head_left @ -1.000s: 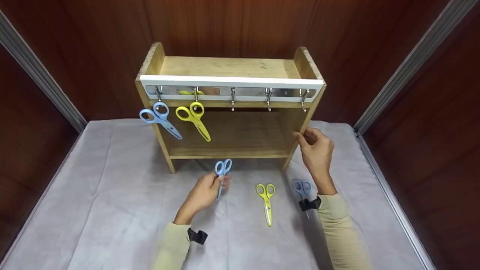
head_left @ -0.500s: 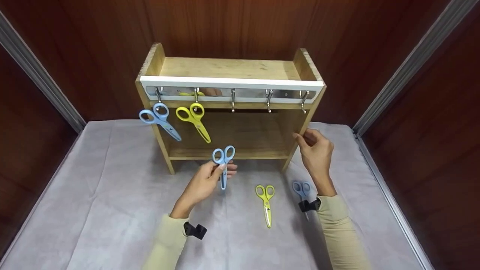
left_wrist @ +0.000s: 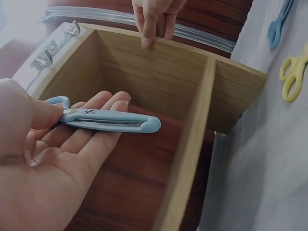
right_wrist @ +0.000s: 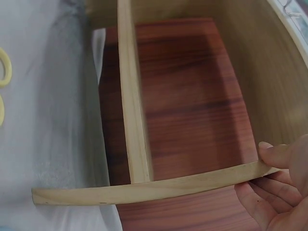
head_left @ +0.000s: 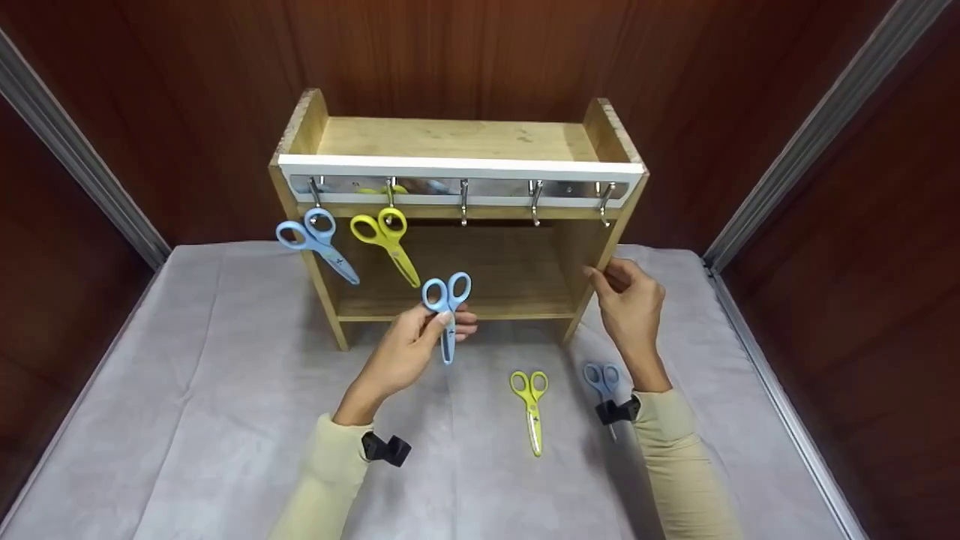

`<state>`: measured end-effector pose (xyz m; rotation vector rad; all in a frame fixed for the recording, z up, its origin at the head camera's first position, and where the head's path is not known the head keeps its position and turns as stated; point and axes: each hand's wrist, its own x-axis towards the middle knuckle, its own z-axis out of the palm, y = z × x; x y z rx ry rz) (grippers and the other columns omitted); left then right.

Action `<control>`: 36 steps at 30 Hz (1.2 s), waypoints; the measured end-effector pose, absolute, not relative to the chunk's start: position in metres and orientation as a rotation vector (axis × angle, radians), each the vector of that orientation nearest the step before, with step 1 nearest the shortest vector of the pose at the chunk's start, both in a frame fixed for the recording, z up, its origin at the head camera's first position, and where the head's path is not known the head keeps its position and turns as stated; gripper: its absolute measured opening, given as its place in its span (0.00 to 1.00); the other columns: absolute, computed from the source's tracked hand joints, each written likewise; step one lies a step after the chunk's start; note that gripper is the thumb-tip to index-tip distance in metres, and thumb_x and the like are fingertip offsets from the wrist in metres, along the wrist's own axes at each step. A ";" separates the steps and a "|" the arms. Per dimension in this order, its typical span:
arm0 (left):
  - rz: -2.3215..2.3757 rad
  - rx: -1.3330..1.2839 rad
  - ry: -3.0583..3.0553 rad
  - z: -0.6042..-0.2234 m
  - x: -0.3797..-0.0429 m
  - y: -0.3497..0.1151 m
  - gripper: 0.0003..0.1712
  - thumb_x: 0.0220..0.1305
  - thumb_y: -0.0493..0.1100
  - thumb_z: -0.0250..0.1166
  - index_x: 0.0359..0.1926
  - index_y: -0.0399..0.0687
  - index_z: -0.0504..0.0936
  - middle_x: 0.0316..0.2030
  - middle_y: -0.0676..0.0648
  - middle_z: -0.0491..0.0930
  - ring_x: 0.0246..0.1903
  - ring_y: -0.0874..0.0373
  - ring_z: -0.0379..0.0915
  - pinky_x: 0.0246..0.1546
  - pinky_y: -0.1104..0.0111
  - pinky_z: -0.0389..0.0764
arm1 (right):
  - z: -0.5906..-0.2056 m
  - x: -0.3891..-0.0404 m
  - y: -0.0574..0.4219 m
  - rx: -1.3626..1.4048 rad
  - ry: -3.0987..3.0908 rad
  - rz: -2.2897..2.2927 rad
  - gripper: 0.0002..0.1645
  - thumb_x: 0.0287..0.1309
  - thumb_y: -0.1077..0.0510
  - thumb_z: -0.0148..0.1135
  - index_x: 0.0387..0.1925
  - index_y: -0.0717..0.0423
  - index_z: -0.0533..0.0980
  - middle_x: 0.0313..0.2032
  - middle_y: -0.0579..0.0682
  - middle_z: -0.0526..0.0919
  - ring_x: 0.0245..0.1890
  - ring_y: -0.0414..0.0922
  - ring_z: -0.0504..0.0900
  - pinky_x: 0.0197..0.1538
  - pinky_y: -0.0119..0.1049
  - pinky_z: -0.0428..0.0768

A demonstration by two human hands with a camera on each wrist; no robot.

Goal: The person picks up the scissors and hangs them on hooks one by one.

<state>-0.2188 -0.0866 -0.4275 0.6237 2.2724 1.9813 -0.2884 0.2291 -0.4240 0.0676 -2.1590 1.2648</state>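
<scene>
Blue scissors [head_left: 447,307] sit pinched in my left hand [head_left: 405,358], rings up, raised before the wooden rack's [head_left: 457,139] lower shelf, below its free hooks [head_left: 463,201]. My right hand [head_left: 632,307] grips the rack's right front edge, likely to steady it.

The light is soft and comes from above, bright on the grey cloth [head_left: 225,390], dim on the dark walls. The metal hook rail [head_left: 461,187] shows glare. Both wrist views look hazy, with blur near the edges and bent lines.
</scene>
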 end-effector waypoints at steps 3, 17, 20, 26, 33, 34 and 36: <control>1.987 0.653 2.264 -0.420 -0.219 -0.086 0.21 0.84 0.38 0.48 0.66 0.29 0.75 0.58 0.32 0.85 0.59 0.43 0.85 0.63 0.54 0.84 | -0.424 -0.289 0.228 0.076 -2.162 1.271 0.13 0.60 0.58 0.77 0.42 0.62 0.88 0.40 0.59 0.93 0.40 0.51 0.93 0.40 0.16 0.81; 2.038 0.763 2.276 -0.378 -0.228 -0.081 0.20 0.84 0.38 0.48 0.64 0.30 0.77 0.56 0.34 0.86 0.56 0.44 0.87 0.60 0.59 0.86 | -0.425 -0.289 0.228 0.077 -2.142 1.270 0.11 0.60 0.58 0.78 0.40 0.61 0.88 0.38 0.57 0.93 0.34 0.33 0.89 0.39 0.16 0.81; 2.047 0.774 2.287 -0.375 -0.229 -0.079 0.20 0.84 0.39 0.48 0.64 0.31 0.77 0.56 0.34 0.86 0.56 0.45 0.87 0.59 0.61 0.87 | -0.426 -0.289 0.228 0.072 -2.139 1.271 0.11 0.60 0.58 0.77 0.40 0.61 0.88 0.38 0.57 0.93 0.32 0.24 0.85 0.38 0.16 0.81; 2.100 0.792 2.268 -0.371 -0.234 -0.076 0.19 0.84 0.37 0.48 0.63 0.29 0.76 0.54 0.32 0.86 0.54 0.43 0.88 0.58 0.59 0.87 | -0.426 -0.288 0.228 0.073 -2.138 1.275 0.11 0.60 0.58 0.77 0.41 0.62 0.88 0.39 0.57 0.93 0.34 0.27 0.86 0.39 0.16 0.81; 2.193 0.725 2.238 -0.366 -0.242 -0.077 0.20 0.84 0.36 0.47 0.63 0.27 0.76 0.54 0.29 0.85 0.53 0.42 0.88 0.56 0.61 0.88 | -0.426 -0.288 0.228 0.088 -2.138 1.275 0.12 0.61 0.59 0.76 0.42 0.63 0.88 0.39 0.59 0.93 0.39 0.46 0.91 0.41 0.15 0.81; 2.196 0.712 2.241 -0.366 -0.243 -0.078 0.20 0.84 0.36 0.47 0.63 0.27 0.76 0.54 0.29 0.86 0.53 0.42 0.88 0.56 0.61 0.88 | -0.426 -0.288 0.229 0.091 -2.138 1.272 0.12 0.61 0.59 0.76 0.42 0.64 0.87 0.40 0.59 0.93 0.39 0.48 0.92 0.41 0.15 0.81; 2.195 0.697 2.243 -0.366 -0.246 -0.078 0.20 0.84 0.36 0.47 0.63 0.27 0.76 0.54 0.30 0.86 0.53 0.42 0.88 0.57 0.59 0.88 | -0.426 -0.288 0.229 0.097 -2.136 1.269 0.13 0.61 0.59 0.76 0.43 0.64 0.87 0.40 0.59 0.93 0.40 0.50 0.92 0.41 0.15 0.80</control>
